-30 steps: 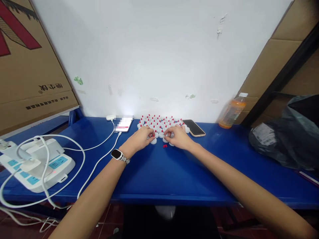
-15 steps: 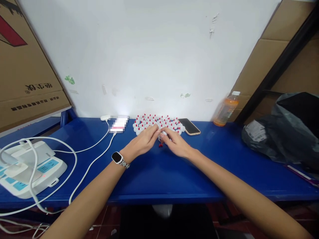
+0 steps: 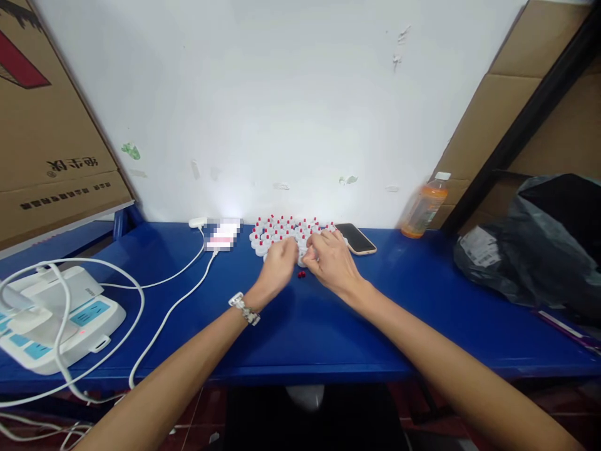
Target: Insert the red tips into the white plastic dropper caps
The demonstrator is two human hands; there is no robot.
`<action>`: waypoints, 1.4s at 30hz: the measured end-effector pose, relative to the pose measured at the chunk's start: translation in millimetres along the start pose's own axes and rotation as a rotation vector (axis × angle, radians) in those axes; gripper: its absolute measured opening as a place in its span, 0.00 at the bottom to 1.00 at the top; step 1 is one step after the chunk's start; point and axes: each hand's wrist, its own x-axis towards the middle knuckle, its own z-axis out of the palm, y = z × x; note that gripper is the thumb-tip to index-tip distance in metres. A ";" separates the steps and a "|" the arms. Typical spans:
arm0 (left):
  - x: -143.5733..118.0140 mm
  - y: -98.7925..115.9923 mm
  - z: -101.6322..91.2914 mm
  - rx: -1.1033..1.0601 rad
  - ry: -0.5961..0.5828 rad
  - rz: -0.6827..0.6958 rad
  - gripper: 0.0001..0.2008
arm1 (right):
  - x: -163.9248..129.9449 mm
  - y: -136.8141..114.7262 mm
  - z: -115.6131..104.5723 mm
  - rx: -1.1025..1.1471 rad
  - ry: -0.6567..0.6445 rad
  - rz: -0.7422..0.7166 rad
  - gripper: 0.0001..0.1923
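Note:
Many small white round caps (image 3: 261, 250) with red tips stand clustered on the blue table against the wall. My left hand (image 3: 279, 262), curled closed at the front of the cluster, wears a watch (image 3: 244, 309) on its wrist. Close beside it, my right hand (image 3: 332, 258) is also closed, thumb and fingers bent together. Whatever either hand pinches is hidden or too small to name. A white piece (image 3: 302, 258) shows between the two hands. Just below them, small red tips (image 3: 301, 274) lie loose on the table.
Behind my right hand lies a phone (image 3: 359, 239). An orange drink bottle (image 3: 425, 207) and a dark plastic bag (image 3: 507, 250) are at the right. A power strip (image 3: 84, 319) with looping white cables (image 3: 169, 313) occupies the left. A large cardboard box (image 3: 56, 125) leans there too.
My hands, close together before, have come slightly apart. My left hand has turned, rotating its watch face out of sight, and its fingers have curled in. The red tips below show more clearly.

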 end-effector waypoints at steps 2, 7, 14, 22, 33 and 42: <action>5.1 -5.0 -14.4 0.035 0.078 -0.013 0.20 | -1.0 3.9 -2.3 0.104 0.021 0.140 0.10; 13.3 -23.1 -29.3 0.410 -0.133 0.232 0.13 | -3.0 4.4 0.7 0.484 -0.152 0.271 0.13; 9.7 -30.9 -18.1 0.675 -0.346 0.370 0.12 | -8.3 14.4 -5.6 0.510 -0.193 0.201 0.13; 13.3 -21.3 -40.2 0.731 -0.187 0.382 0.12 | -10.7 1.7 -6.2 0.506 -0.272 0.090 0.08; 16.4 -30.2 -37.5 0.995 -0.140 0.332 0.14 | -19.4 -7.6 14.5 0.397 -0.407 0.001 0.06; 19.2 -19.7 -34.3 0.762 -0.119 0.377 0.09 | -12.3 0.0 7.7 0.384 -0.154 0.132 0.13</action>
